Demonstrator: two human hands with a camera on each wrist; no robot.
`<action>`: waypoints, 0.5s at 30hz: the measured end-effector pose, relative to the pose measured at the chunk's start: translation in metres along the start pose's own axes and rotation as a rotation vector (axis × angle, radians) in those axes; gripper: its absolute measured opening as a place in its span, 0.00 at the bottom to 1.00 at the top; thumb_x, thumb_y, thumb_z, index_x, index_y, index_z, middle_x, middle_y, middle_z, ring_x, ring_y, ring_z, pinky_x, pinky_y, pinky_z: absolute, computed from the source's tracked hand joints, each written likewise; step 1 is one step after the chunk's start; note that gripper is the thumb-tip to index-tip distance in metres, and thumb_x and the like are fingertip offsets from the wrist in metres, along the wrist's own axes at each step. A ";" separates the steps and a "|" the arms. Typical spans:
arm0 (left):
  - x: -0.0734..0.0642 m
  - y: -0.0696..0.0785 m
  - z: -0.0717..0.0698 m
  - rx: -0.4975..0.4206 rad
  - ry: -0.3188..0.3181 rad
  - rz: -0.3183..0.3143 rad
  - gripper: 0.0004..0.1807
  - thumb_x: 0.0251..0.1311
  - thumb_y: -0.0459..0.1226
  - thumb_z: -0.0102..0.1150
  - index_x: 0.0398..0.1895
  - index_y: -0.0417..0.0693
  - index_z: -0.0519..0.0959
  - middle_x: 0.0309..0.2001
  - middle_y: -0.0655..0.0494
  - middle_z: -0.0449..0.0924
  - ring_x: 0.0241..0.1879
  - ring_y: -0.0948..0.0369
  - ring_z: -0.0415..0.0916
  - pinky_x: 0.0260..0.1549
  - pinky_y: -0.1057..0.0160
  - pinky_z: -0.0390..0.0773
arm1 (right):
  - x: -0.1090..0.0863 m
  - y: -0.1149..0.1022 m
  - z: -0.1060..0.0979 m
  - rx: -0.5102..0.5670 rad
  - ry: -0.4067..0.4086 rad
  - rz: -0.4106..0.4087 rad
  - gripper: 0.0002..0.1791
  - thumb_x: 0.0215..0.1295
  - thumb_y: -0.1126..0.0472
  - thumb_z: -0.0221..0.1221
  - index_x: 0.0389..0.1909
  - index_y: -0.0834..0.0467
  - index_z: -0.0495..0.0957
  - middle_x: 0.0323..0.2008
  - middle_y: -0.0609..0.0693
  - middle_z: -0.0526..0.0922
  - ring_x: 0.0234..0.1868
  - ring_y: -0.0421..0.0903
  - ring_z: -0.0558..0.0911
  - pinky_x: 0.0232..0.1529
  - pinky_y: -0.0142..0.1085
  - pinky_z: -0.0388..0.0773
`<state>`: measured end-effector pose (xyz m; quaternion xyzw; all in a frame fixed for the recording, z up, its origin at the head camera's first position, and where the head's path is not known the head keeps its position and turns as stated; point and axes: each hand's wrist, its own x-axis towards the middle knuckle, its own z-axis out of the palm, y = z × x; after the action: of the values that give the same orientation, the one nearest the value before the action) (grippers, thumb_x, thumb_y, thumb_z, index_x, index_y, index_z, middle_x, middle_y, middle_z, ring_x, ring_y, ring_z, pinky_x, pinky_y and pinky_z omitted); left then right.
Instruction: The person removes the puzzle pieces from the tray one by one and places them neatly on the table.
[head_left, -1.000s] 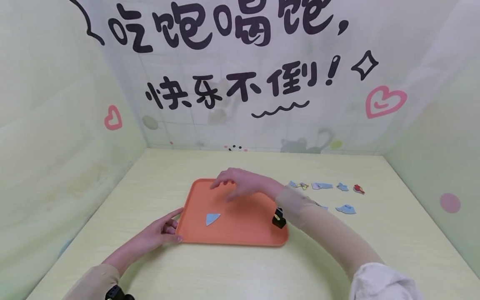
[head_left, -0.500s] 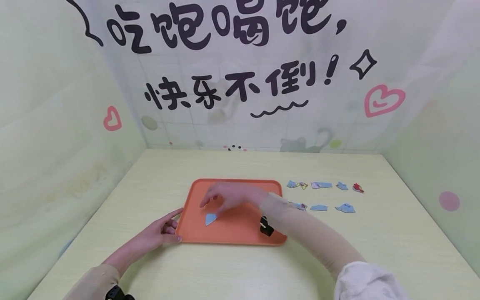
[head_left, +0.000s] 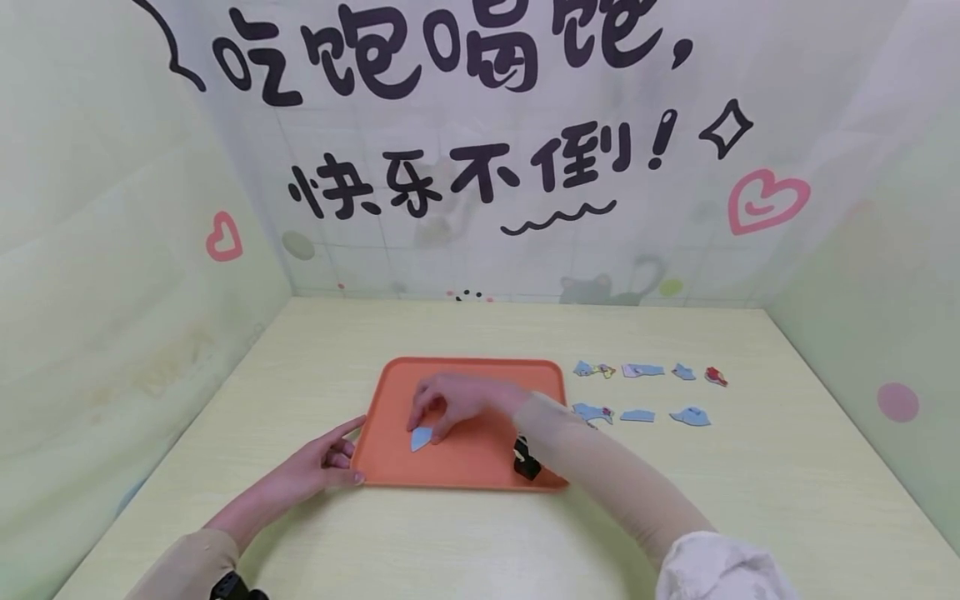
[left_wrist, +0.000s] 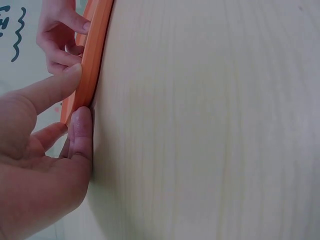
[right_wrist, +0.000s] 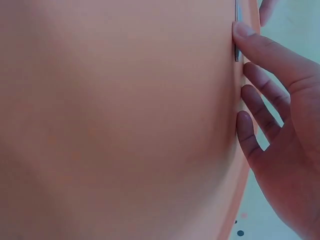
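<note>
An orange tray (head_left: 487, 477) lies on the table, and my left hand (head_left: 318, 468) grips its left front corner. In the left wrist view the thumb rests on the tray's rim (left_wrist: 91, 65) with the fingers against its outer side. A small blue puzzle piece (head_left: 421, 438) with a pointed tip lies flat in the tray's left half. My right hand (head_left: 459, 402) pinches at this piece, thumb on its right side and fingertips at its far edge. The right wrist view shows the thumb at the thin edge of the piece (right_wrist: 237, 50), the other fingertips down on the tray.
Several puzzle pieces lie in two rows right of the tray, among them a red one (head_left: 716, 377), a long blue one (head_left: 642, 370) and a hat-shaped blue one (head_left: 691, 417). A printed cloth wall (head_left: 465, 250) closes off the table's back edge.
My right hand has come down and a little left from above the tray to the blue puzzle piece, its fingers drawing in. The left hand stays on the tray's corner.
</note>
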<state>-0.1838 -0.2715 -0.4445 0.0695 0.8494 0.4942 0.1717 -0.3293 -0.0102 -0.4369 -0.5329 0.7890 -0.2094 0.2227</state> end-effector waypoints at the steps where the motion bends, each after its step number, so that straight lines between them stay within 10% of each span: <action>1: 0.000 0.000 0.000 0.006 -0.002 0.004 0.50 0.56 0.36 0.70 0.78 0.42 0.51 0.49 0.42 0.70 0.42 0.62 0.70 0.39 0.70 0.73 | 0.000 0.000 0.000 0.013 0.002 0.001 0.18 0.59 0.53 0.70 0.52 0.43 0.84 0.54 0.41 0.75 0.55 0.36 0.71 0.56 0.25 0.70; 15: 0.001 0.000 0.001 0.016 0.020 -0.026 0.51 0.54 0.36 0.71 0.78 0.43 0.52 0.49 0.44 0.69 0.41 0.61 0.69 0.38 0.70 0.73 | -0.005 -0.004 0.003 -0.024 0.031 -0.004 0.16 0.61 0.54 0.68 0.51 0.44 0.85 0.54 0.41 0.76 0.56 0.37 0.72 0.59 0.26 0.70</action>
<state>-0.1840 -0.2707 -0.4455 0.0551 0.8559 0.4856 0.1691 -0.3228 -0.0077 -0.4367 -0.5340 0.7937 -0.2086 0.2037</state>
